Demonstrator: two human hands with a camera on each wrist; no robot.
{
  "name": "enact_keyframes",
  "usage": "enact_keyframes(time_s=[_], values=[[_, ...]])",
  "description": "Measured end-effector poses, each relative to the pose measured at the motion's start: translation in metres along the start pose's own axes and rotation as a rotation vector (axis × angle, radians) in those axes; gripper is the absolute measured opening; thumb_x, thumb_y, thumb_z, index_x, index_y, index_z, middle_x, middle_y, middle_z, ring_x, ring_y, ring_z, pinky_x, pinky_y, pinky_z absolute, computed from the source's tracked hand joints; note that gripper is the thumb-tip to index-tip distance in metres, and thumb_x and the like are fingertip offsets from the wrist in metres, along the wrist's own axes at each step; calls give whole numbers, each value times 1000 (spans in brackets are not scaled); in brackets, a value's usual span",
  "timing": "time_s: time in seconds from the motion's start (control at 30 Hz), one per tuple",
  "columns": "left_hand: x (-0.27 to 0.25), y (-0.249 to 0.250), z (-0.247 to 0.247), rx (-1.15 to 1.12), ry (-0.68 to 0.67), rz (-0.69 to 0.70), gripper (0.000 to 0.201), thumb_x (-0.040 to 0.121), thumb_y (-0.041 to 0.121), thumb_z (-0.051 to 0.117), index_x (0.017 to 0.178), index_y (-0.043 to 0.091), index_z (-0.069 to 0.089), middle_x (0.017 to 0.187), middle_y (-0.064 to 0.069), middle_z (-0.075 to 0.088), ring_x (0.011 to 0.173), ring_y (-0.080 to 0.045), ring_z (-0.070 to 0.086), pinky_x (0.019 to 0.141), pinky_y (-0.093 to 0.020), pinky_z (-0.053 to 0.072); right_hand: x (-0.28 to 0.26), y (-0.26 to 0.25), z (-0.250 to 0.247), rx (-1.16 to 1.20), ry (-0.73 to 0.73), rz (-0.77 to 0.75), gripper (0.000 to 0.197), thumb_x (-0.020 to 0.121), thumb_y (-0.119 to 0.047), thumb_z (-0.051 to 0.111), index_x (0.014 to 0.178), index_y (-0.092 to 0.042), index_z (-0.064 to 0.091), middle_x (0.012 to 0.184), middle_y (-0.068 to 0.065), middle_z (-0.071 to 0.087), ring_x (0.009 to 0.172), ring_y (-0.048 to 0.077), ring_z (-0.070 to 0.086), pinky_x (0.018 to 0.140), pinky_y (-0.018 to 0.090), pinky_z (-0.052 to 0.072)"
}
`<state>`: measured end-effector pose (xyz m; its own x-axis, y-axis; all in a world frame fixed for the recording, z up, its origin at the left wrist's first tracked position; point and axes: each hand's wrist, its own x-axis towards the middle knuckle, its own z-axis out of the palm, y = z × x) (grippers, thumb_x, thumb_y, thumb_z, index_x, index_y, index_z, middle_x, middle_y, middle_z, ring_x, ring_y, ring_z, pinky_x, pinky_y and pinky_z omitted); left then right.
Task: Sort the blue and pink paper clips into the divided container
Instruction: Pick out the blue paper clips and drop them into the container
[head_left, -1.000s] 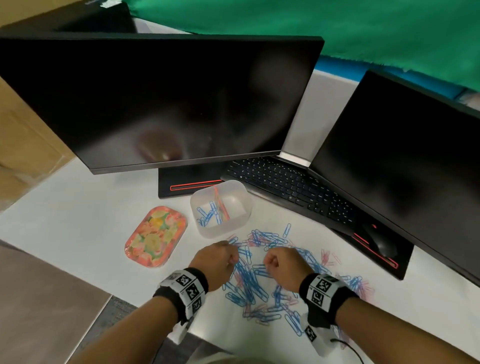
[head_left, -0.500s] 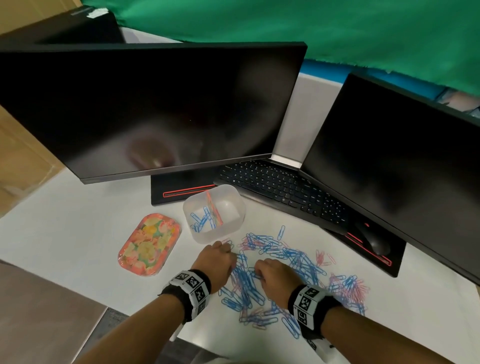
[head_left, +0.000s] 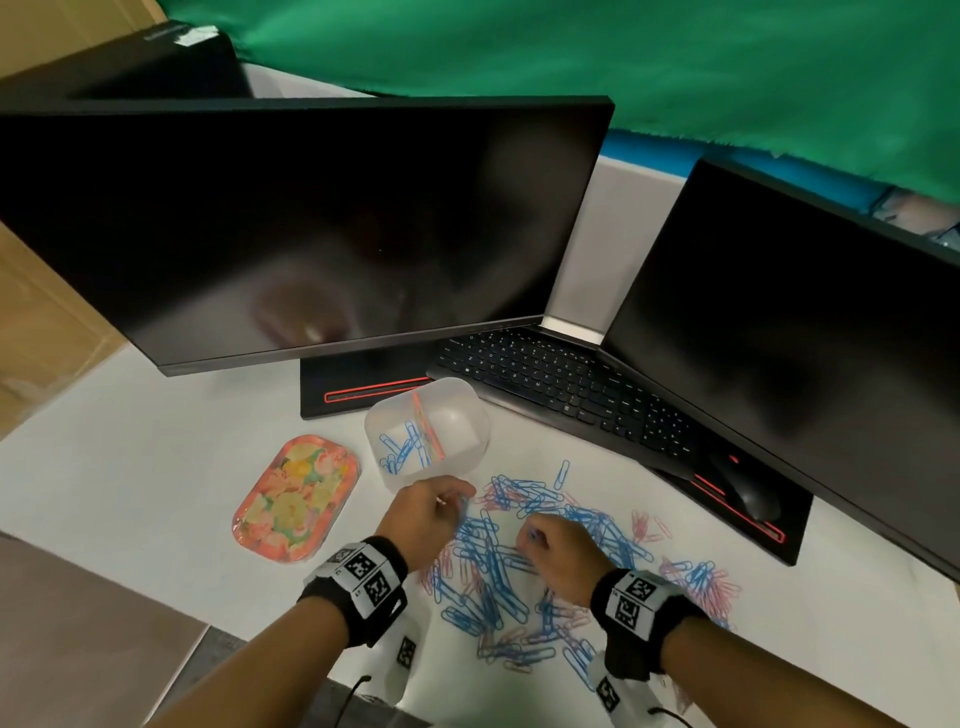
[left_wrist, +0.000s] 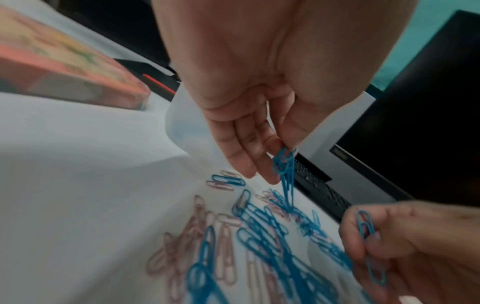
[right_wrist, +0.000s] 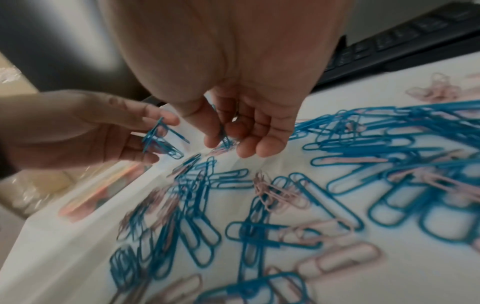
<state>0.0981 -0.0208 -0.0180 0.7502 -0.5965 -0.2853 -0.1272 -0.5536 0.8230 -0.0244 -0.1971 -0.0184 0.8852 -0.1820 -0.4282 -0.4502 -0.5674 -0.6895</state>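
A heap of blue and pink paper clips (head_left: 524, 571) lies spread on the white table. The clear divided container (head_left: 427, 431) stands just beyond it, with several blue clips in its left compartment and an orange divider down the middle. My left hand (head_left: 447, 506) hovers near the container's front wall and pinches a few blue clips (left_wrist: 284, 164) between thumb and fingers. My right hand (head_left: 535, 538) hangs over the heap's middle and pinches blue clips (right_wrist: 224, 137) too. In the left wrist view the right hand's blue clips (left_wrist: 365, 225) show clearly.
A flowered orange tray (head_left: 296, 499) lies left of the container. Two dark monitors (head_left: 291, 223), a black keyboard (head_left: 561, 389) and a mouse (head_left: 750, 491) fill the back. The table's front edge runs under my forearms.
Both hands rose a little off the heap with blue clips pinched. The left hand moved forward toward the container; the head view shifted closer.
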Motion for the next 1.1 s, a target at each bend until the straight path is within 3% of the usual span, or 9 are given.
enact_keyframes(time_s=[0.07, 0.13, 0.27, 0.37, 0.47, 0.67, 0.8, 0.93, 1.1], values=[[-1, 4, -3, -187, 9, -64, 30, 95, 3, 43, 93, 18, 70, 82, -5, 63, 56, -3, 59, 65, -20, 48, 3, 1, -4, 89, 20, 61, 25, 95, -11, 40, 75, -4, 53, 68, 10, 51, 59, 19, 43, 57, 28, 35], [-4, 9, -4, -499, 4, -156, 30, 98, -1, 41, 87, 8, 67, 89, -12, 61, 73, -13, 70, 73, -30, 55, 5, 2, -8, 162, 37, 80, 30, 93, -9, 38, 68, -10, 54, 66, 8, 52, 62, 20, 48, 62, 30, 41], [-4, 19, -4, -805, 41, -290, 29, 98, -1, 38, 80, 3, 60, 82, -15, 58, 71, -29, 65, 59, -28, 51, 6, 0, -11, 248, 17, 93, 31, 91, -7, 36, 66, -10, 55, 65, 6, 57, 62, 18, 53, 61, 31, 44], [-4, 20, -1, -703, 67, -321, 32, 95, -1, 36, 71, 7, 56, 71, -10, 52, 62, -19, 47, 51, -24, 33, 8, -2, -7, 243, 15, 78, 26, 93, -7, 35, 71, -9, 47, 67, 10, 50, 60, 21, 45, 59, 33, 38], [-5, 21, 0, -658, 77, -338, 34, 94, -2, 34, 66, 7, 52, 66, -8, 60, 58, -13, 53, 44, -15, 34, 5, -6, -1, 27, 14, -6, 20, 96, -12, 36, 76, -12, 34, 68, 6, 36, 57, 17, 27, 56, 30, 25], [-8, 19, 7, -603, -12, -464, 23, 96, 10, 35, 75, 12, 44, 51, -2, 40, 41, -15, 37, 44, -21, 25, -3, -12, 8, -468, -31, -230, 20, 80, -12, 53, 87, -17, 35, 92, -1, 38, 82, 17, 35, 68, 26, 27], [-8, 11, 15, -195, -65, -356, 26, 89, 40, 59, 75, 19, 54, 69, 4, 56, 61, -14, 51, 61, -26, 39, -1, -12, 13, -544, -40, -197, 20, 82, -2, 49, 91, -16, 39, 102, 7, 47, 91, 23, 43, 71, 27, 25], [-10, 10, 27, 60, -129, -272, 21, 83, 40, 64, 75, 21, 60, 78, 6, 60, 70, -8, 54, 58, -21, 38, -3, -14, 14, -470, -47, -117, 20, 83, 1, 44, 87, -16, 35, 89, 3, 41, 78, 19, 38, 59, 29, 25], [-10, 24, 20, -654, -99, -591, 33, 96, 38, 49, 87, 9, 59, 60, -5, 51, 47, -16, 43, 46, -22, 35, -2, -13, 14, -454, -55, -69, 18, 83, 1, 43, 86, -15, 35, 86, 7, 44, 75, 21, 41, 63, 30, 32]])
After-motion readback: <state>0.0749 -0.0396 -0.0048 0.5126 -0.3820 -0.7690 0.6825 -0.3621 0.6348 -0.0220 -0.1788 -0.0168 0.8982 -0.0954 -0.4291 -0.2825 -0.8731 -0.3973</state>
